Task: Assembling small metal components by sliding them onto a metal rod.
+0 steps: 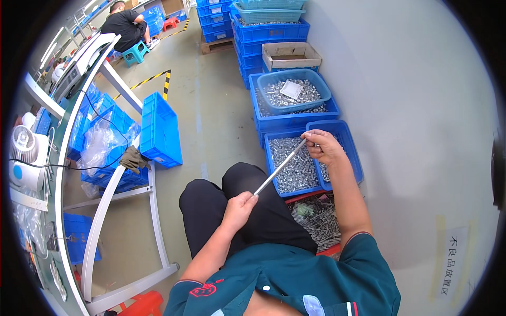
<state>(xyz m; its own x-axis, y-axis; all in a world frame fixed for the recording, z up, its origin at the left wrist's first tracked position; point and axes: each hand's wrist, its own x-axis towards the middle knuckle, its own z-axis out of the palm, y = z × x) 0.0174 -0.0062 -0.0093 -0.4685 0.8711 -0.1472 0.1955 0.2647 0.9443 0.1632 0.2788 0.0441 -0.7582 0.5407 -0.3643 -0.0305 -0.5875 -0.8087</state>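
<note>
A thin silvery metal rod (279,167) slants up to the right between my two hands, above my lap. My left hand (239,211) is closed around its lower end. The fingers of my right hand (322,146) pinch its upper end, over the edge of the blue bins. Beneath the rod and my right hand sits a blue bin (270,150) filled with small silvery metal parts. Beside it, partly behind my right forearm, a second blue bin (354,152) holds similar parts. Lower down, a red-rimmed container (331,250) holds many thin metal pins or screws, partly hidden by my arm.
A light-blue basket (269,79) of metal parts rests in a blue crate farther off, with stacked blue crates (274,32) behind. At left stand a long workbench (67,221) and a tilted blue crate (158,131). A person (124,26) sits on a stool far left. A wall (400,105) borders the right.
</note>
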